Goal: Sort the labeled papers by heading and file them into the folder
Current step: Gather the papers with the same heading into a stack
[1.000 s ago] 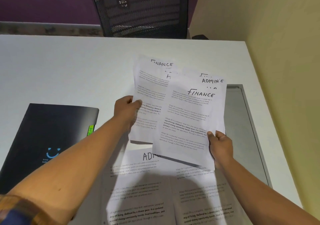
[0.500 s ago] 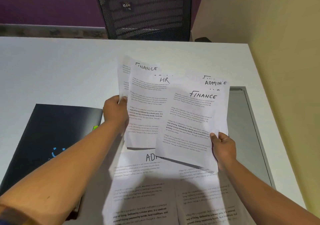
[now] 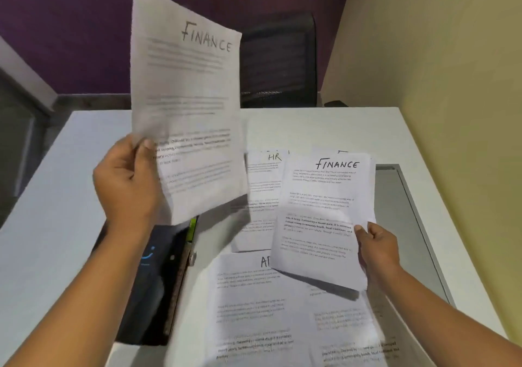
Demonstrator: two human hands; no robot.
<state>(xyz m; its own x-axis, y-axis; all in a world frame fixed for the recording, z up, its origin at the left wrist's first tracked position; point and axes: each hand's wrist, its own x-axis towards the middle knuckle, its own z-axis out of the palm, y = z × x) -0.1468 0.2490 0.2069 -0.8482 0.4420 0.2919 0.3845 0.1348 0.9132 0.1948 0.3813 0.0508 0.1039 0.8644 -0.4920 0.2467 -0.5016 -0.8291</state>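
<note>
Since half a second ago the left hand (image 3: 127, 185) has drawn one Finance sheet (image 3: 186, 98) out of the fan and raised it upright, its grip pinching the lower left edge, probably to separate it by heading. The right hand (image 3: 378, 250) has its grip pinched on the remaining stack (image 3: 319, 211) at the lower right corner, another Finance page on top and an HR sheet (image 3: 262, 197) showing just behind. An Admin sheet (image 3: 254, 296) lies flat on the worktop (image 3: 310, 129) beneath. The dark folder (image 3: 158, 276) lies to the left, partly hidden by the left forearm.
</note>
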